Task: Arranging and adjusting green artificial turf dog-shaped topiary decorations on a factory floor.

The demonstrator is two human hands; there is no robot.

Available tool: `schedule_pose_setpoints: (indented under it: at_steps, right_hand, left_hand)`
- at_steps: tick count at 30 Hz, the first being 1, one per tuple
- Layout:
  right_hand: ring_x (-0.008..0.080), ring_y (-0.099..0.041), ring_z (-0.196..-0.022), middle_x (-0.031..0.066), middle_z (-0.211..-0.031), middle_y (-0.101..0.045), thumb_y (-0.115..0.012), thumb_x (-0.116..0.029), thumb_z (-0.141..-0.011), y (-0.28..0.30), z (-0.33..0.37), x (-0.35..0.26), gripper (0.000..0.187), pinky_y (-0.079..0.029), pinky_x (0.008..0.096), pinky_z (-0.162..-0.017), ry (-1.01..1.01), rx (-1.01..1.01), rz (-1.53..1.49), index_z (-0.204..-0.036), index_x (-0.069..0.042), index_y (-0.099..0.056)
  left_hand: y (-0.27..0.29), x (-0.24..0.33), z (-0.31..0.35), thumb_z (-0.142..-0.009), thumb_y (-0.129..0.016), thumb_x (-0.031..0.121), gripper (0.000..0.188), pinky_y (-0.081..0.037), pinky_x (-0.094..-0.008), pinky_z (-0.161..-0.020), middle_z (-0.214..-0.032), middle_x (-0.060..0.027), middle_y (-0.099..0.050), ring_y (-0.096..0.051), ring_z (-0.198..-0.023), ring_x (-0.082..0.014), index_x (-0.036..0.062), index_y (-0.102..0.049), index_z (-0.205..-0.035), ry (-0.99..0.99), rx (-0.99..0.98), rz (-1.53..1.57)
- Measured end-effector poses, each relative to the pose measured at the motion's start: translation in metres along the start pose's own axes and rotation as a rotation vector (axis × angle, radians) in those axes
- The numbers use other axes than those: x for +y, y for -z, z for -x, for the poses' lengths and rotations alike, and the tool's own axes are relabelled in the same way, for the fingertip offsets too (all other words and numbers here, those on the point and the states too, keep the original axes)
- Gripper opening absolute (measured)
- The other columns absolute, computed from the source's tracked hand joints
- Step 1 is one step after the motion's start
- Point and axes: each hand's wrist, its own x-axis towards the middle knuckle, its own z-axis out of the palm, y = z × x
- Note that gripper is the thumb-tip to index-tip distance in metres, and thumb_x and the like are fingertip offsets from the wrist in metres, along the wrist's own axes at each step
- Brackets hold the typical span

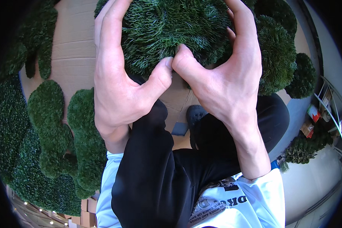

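Both hands grip a round ball of artificial green grass (174, 30) held close under the camera. My left hand (119, 79) wraps its left side, fingers spread over the top and thumb pressed into the lower edge. My right hand (224, 76) clasps the right side, its thumb tip touching the left thumb at the ball's bottom. Below the hands are my black trousers (152, 178) and a dark shoe (195, 114).
Flattened brown cardboard (74, 53) covers the floor. Green moss-like pieces (49, 125) and a hedge-textured panel (15, 152) lie at the left. More grass balls (277, 57) sit at the right, with a small dark one (302, 76) and a wire rack (330, 110) beyond.
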Motion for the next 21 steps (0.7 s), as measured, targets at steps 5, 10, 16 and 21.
schedule_pose_setpoints:
  at_steps: [5,10,16,21]
  right_hand:
    - [0.0249,-0.056,-0.129,0.0193,-0.139,-0.054,-0.078,-0.01,-0.078,-0.001,-0.006,-0.004,0.086,-0.043,0.0372,-0.112,-0.039,-0.018,0.002,-0.152,0.002,-0.037]
    - [0.0241,-0.057,-0.129,0.0185,-0.14,-0.054,-0.08,-0.01,-0.077,0.004,-0.021,-0.033,0.089,-0.043,0.0365,-0.111,-0.201,-0.044,-0.097,-0.153,0.002,-0.036]
    - [0.0321,-0.05,-0.136,0.0256,-0.146,-0.047,-0.091,-0.023,-0.072,0.003,-0.016,-0.022,0.108,-0.041,0.0418,-0.115,-0.05,-0.095,0.014,-0.154,0.009,-0.028]
    - [0.0295,-0.052,-0.135,0.0232,-0.144,-0.05,-0.084,-0.016,-0.078,-0.006,-0.002,0.02,0.096,-0.041,0.0402,-0.115,0.014,-0.06,-0.183,-0.155,0.006,-0.03]
  left_hand:
    - [0.017,0.003,0.008,-0.071,-0.075,0.019,0.096,-0.034,-0.0423,-0.119,-0.153,-0.0244,-0.038,-0.042,-0.143,-0.0325,-0.0078,-0.033,-0.153,-0.109,-0.221,-0.357]
    - [0.019,-0.006,0.01,-0.071,-0.075,0.018,0.097,-0.03,-0.0406,-0.122,-0.156,-0.0236,-0.036,-0.039,-0.145,-0.031,-0.0091,-0.032,-0.154,-0.075,-0.211,0.025]
    - [0.003,-0.006,0.011,-0.071,-0.073,0.016,0.096,-0.027,-0.0406,-0.123,-0.157,-0.0237,-0.036,-0.037,-0.147,-0.0312,-0.0085,-0.032,-0.155,0.05,0.063,0.053]
    - [0.028,-0.01,-0.002,-0.07,-0.07,0.012,0.094,-0.026,-0.0406,-0.124,-0.157,-0.0241,-0.037,-0.036,-0.148,-0.0316,-0.0079,-0.033,-0.155,-0.151,-0.273,-0.085]
